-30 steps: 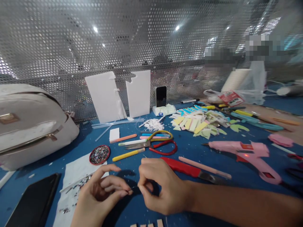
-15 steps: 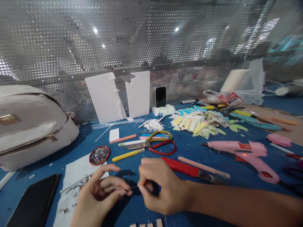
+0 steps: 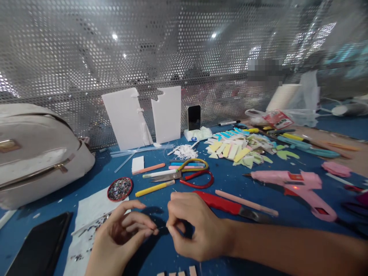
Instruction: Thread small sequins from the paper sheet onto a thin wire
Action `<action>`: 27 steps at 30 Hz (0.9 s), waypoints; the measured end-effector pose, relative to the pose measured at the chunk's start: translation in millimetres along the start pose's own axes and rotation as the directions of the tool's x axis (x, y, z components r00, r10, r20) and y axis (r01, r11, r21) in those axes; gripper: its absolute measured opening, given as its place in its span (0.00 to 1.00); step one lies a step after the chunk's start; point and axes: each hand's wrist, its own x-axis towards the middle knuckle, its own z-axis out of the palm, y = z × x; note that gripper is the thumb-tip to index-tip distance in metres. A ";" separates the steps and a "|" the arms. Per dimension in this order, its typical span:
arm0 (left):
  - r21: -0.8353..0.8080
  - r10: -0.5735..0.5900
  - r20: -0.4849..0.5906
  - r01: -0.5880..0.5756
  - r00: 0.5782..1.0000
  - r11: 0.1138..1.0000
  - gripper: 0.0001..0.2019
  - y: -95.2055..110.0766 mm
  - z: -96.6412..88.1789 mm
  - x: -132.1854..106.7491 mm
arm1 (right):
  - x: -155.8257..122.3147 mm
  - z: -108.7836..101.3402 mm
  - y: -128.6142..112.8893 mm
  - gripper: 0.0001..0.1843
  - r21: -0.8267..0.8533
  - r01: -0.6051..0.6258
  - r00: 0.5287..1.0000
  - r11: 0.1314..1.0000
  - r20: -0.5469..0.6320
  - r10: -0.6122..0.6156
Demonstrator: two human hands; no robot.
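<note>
My left hand and my right hand meet low in the middle, just above the blue table. Both pinch with thumb and forefinger on a tiny dark thing between the fingertips, too small to name. A white paper sheet strewn with small glittery bits lies under my left hand. A round red lid of sequins sits just beyond it. A red-handled knife lies behind my right hand.
Scissors, coloured sticks, a pink glue gun and a heap of cut foam pieces lie ahead. A white bag stands left, a black phone near left. White boards lean on a perforated metal screen.
Both hands keep their pinch and stay in place; the view has shifted very slightly.
</note>
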 end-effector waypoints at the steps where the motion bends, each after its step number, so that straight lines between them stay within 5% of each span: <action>1: 0.008 0.012 0.000 -0.012 1.000 1.000 0.19 -0.7 -0.6 0.5 | 0.1 -0.1 0.0 0.10 0.005 -0.002 1.000 1.000 0.004 0.002; 27: -0.015 0.022 0.033 -0.021 0.999 1.000 0.21 1.1 1.1 -0.2 | -1.7 1.7 1.2 0.09 -0.049 0.020 1.000 0.999 0.016 -0.019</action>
